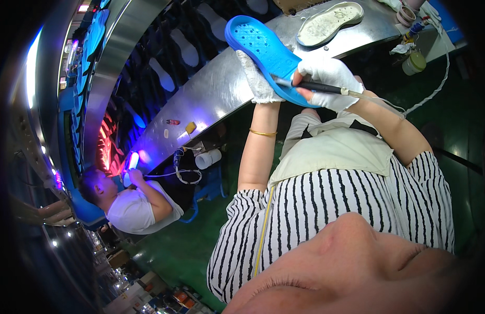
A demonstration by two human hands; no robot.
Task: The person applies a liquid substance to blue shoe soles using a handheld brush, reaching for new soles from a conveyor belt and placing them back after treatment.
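A bright blue shoe sole, its wide end dotted with small holes, is tilted up over the near edge of the metal bench. My left hand, in a whitish knit glove, grips it along its left edge. In a white glove with bare fingertips, my right hand is closed round the dark handle of a brush. The brush's pale tip touches or hovers just over the lower part of the sole; I cannot tell which. A thin tube runs from the handle's back end toward the right.
A dirty off-white sole lies on the metal bench beyond my hands. Several soles ride on the dark conveyor behind. A yellow-green pot hangs at the right. At the left, a seated person holds a brightly lit sole.
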